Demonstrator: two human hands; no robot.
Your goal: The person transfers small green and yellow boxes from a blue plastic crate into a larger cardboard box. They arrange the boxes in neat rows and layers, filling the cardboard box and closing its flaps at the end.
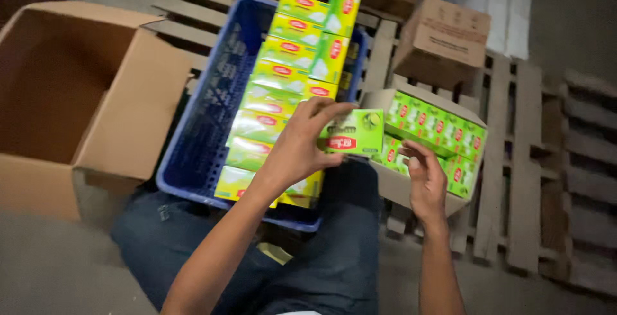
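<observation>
left hand: frame centre, closed around the small green carton, fingers over its top edge and thumb under; carton held in the air between crate and tray.
right hand: centre right, fingers half curled and holding nothing, fingertips at the near edge of the cardboard tray.
small green carton: thin paperboard, judged light and fairly stiff; glossy wrap looks slippery, corners would crush. Best held across the short sides, not by pressing the broad face.
carton label: red oval badge on the green face, lime picture at the upper right corner.
lap: dark trousers, bottom centre, below both hands.
cardboard tray: right of centre, open top, filled with matching green cartons in rows, red badges facing up.
blue plastic crate: centre left, perforated walls, holds yellow-green cartons stacked in a column running up the frame.
large cardboard box: left, open, flaps out, inside in shadow.
wooden pallet: right and top, carries the tray.
brown shipping box: upper right, closed, on the pallet.
</observation>
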